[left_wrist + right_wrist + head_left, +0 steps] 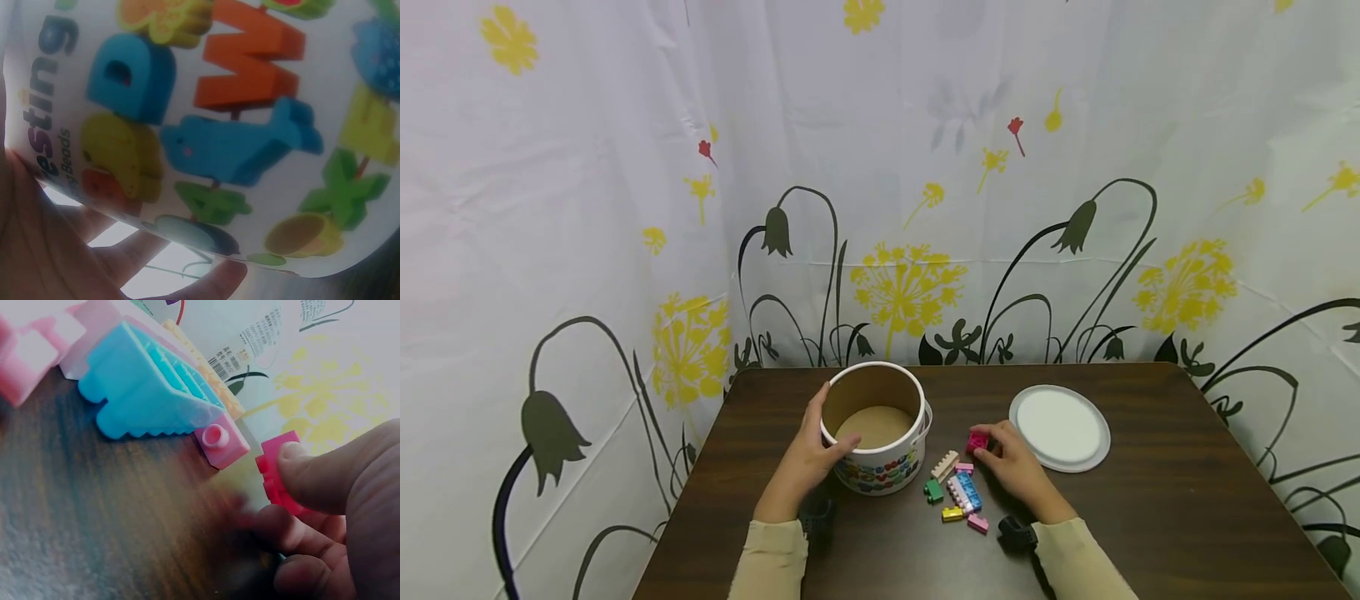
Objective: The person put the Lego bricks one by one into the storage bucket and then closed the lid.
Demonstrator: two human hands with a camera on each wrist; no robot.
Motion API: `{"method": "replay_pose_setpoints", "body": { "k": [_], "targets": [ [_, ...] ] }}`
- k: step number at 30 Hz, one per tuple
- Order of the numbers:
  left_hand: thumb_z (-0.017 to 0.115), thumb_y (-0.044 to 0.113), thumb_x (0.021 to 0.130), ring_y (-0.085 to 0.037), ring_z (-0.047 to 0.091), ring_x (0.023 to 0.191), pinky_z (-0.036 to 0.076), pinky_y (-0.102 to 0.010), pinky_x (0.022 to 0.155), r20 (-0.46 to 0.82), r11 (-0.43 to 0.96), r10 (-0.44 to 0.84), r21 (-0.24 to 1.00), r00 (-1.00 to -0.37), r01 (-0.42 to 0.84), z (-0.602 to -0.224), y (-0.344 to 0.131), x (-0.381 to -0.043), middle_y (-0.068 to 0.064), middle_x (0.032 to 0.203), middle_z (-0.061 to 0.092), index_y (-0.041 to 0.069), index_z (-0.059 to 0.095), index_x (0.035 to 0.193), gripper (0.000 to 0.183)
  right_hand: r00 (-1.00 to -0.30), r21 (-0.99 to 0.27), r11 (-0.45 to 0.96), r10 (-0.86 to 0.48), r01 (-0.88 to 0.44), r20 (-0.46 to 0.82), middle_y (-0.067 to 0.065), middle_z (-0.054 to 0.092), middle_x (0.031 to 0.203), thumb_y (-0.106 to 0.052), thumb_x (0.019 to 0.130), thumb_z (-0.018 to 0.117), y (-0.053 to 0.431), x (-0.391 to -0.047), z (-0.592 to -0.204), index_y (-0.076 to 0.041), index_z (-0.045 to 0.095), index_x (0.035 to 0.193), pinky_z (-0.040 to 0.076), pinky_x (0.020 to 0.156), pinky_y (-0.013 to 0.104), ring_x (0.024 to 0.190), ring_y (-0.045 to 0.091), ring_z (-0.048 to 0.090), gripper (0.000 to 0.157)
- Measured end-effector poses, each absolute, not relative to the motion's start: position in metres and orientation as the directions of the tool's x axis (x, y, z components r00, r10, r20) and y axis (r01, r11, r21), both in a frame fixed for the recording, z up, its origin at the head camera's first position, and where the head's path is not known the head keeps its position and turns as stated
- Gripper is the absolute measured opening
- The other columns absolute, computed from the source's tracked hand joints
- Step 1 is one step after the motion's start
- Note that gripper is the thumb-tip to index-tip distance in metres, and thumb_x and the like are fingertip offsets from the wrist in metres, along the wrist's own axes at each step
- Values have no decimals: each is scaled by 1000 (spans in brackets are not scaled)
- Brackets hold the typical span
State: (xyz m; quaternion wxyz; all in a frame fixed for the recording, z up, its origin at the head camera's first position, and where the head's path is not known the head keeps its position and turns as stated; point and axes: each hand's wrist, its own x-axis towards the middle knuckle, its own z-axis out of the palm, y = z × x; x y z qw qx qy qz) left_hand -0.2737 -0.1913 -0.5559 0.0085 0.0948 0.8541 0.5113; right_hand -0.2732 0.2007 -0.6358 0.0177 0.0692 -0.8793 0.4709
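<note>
A white bucket [880,477] printed with colourful letters and animals stands with its top uncovered. My left hand [813,461] holds it at the left side, thumb by the near rim and fingers spread along the outer wall. In the left wrist view the bucket's printed side [219,150] fills most of the picture. My right hand [1014,466] pinches a magenta toy brick [977,442] between thumb and fingers; the right wrist view shows that brick [281,472] apart from the others. Beside it lie a blue brick [968,492], a green brick [933,491] and a yellow brick [952,515].
A round white lid [1060,427] lies on the dark wooden table [1172,517], right of the right hand. Pink bricks [977,523] and a beige brick [944,465] are among the loose pieces. A flower-patterned curtain [895,167] hangs behind the table.
</note>
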Motion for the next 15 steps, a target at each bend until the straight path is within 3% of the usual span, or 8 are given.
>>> {"method": "replay_pose_setpoints", "body": {
  "k": [10,15],
  "targets": [
    [80,49,94,-47,45,151,40,-70,120,75,464,161,874,-984,143,-554,-191,-271,-16,177,25,32,10,176,110,-992,-872,473,-88,-125,94,14,57,122,-10,106,69,201,-275,-637,-16,65,146,54,75,24,86,17,57,40],
    [80,47,94,-47,45,151,40,-70,121,84,468,160,871,-984,150,-553,-190,-272,-16,177,24,32,10,176,109,-994,-889,446,-77,-104,78,15,56,118,-8,103,73,201,-274,-634,-14,64,140,55,71,26,83,19,57,39]
  ]
}}
